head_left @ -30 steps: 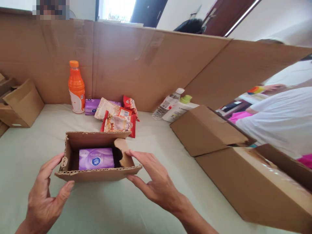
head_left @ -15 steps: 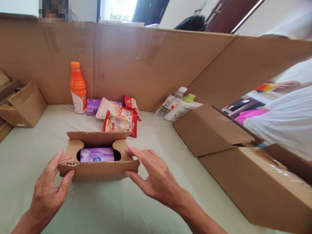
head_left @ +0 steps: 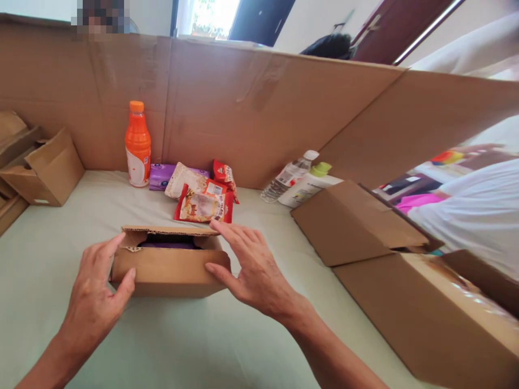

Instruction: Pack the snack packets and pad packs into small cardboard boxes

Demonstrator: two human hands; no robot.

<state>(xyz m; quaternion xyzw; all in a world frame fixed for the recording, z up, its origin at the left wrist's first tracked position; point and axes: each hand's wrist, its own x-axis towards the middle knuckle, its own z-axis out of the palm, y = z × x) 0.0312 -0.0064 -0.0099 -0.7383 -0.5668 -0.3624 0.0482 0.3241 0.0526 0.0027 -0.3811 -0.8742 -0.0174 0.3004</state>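
Note:
A small cardboard box [head_left: 172, 273] stands in front of me on the pale green sheet, its front and rear flaps leaning inward. Between them a gap shows a dark strip of the purple tissue pack [head_left: 168, 245] inside. My left hand [head_left: 99, 275] spans the box's left end, thumb on the front flap and fingers by the rear one. At the right end my right hand [head_left: 247, 270] has its thumb on the front flap and fingertips on the rear flap. Each hand is curved around its end of the box.
Behind the box lie red snack packets [head_left: 205, 204] and another purple tissue pack [head_left: 160, 175], beside an orange drink bottle [head_left: 138, 146]. A clear bottle [head_left: 287, 175] and a white green-capped bottle [head_left: 304, 186] lean at right. Larger cartons [head_left: 417, 313] and a cardboard wall [head_left: 243, 108] border the sheet.
Both flaps have swung inward, so the front flap now covers most of the purple tissue pack. My hands moved along with the flaps. The view has shifted slightly.

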